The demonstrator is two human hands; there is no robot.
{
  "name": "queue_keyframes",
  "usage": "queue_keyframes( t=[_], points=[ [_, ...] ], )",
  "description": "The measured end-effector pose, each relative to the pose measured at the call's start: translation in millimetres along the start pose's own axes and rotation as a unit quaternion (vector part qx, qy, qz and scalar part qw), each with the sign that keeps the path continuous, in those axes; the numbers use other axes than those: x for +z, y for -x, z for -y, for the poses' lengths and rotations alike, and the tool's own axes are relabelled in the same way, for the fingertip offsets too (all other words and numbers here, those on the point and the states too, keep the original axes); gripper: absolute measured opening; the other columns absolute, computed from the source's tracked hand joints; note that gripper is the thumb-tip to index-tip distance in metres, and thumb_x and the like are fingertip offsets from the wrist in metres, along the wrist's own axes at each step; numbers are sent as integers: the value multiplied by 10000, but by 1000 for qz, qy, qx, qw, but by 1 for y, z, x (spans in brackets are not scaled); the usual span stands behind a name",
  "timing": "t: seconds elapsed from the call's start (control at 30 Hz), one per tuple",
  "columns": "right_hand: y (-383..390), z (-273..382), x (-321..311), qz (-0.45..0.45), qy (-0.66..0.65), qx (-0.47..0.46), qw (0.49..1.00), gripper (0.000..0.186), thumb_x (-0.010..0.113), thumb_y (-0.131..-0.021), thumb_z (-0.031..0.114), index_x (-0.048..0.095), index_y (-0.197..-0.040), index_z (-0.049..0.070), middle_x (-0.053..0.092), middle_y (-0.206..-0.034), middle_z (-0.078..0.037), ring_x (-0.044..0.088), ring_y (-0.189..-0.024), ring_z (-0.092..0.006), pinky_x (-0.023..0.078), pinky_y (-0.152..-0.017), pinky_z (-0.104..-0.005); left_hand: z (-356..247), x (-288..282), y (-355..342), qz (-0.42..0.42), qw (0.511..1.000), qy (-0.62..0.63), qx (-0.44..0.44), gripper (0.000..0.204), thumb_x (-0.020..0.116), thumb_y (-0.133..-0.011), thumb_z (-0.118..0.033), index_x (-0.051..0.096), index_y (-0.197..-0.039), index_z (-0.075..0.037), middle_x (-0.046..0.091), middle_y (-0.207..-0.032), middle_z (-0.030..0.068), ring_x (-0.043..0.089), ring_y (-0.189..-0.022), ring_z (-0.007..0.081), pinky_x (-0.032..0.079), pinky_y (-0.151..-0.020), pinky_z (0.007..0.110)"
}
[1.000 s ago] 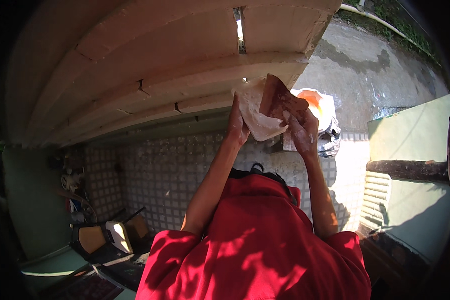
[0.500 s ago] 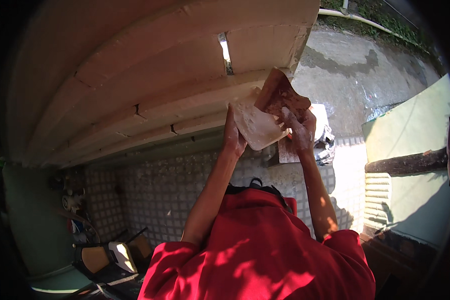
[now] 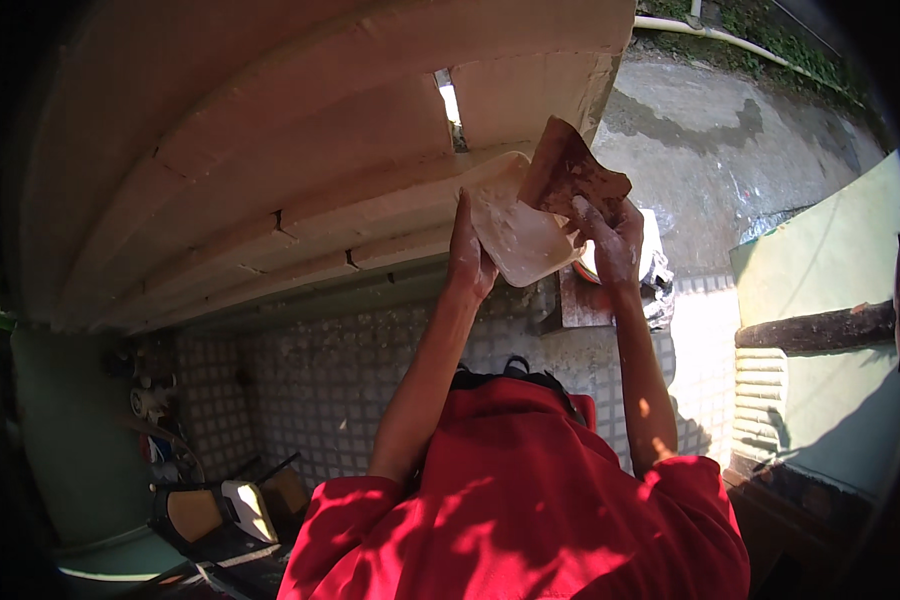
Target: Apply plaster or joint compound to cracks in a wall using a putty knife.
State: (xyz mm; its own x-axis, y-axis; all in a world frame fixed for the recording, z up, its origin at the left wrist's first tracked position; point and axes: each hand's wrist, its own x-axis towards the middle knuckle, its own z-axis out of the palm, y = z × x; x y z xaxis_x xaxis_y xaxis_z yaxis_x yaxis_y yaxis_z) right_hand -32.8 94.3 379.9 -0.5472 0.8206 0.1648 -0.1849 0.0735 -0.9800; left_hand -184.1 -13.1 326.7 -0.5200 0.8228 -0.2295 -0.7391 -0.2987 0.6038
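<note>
White plastic is seen in the shallow square container (image 3: 528, 247), which is held up in front of the body, well above the tiled floor (image 3: 310, 390), and tilted so that its inside is shown. Its left side is gripped by the left hand (image 3: 470, 262), the fingers being closed along the outer edge. Pale residue is spread across the inside of the container. A curved brown sheet (image 3: 573, 172) is pinched by the right hand (image 3: 615, 248); its lower part is held between thumb and fingers, and its face is marked with pale smears. The container's right side is partly overlapped by this sheet, though whether the two are touching cannot be told. White smudges are also carried on the right hand. Beyond the right wrist, a white bucket (image 3: 651, 236) is partly hidden, with crumpled black plastic (image 3: 660, 292) beside it and a block (image 3: 582, 302) seen near its base. A red shirt (image 3: 530, 500) is worn by the person. The upper left is filled by a ridged, panelled surface (image 3: 320, 110), pierced by a narrow lit slot (image 3: 450, 103). Farther off, concrete ground (image 3: 670, 130) is crossed by a damp patch and edged by a white pipe (image 3: 720, 36).
</note>
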Motion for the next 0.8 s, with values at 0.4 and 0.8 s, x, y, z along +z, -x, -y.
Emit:
queue_keyframes(
  t=[0.4, 0.8],
  points=[
    [14, 6, -6, 6, -7, -29, 1000, 239, 622, -907, 117, 617, -1080, -48, 694, -871, -80, 637, -680, -131, 483, -548, -243, 1, 6, 4, -7, 1000, 7, -6, 635, 419, -971, -587, 428, -1362, -88, 541, -1273, 79, 547, -1149, 213, 455, -1001, 382],
    [-35, 84, 17, -135, 54, -191, 971, 207, 610, -877, 57, 614, -1053, -53, 693, -807, -139, 646, -616, -171, 491, -524, -304, -18, 31, 5, 10, 1000, 14, 9, 650, 464, -964, -553, 390, -1422, -99, 512, -1352, 92, 521, -1221, 256, 453, -1033, 453]
  ],
)
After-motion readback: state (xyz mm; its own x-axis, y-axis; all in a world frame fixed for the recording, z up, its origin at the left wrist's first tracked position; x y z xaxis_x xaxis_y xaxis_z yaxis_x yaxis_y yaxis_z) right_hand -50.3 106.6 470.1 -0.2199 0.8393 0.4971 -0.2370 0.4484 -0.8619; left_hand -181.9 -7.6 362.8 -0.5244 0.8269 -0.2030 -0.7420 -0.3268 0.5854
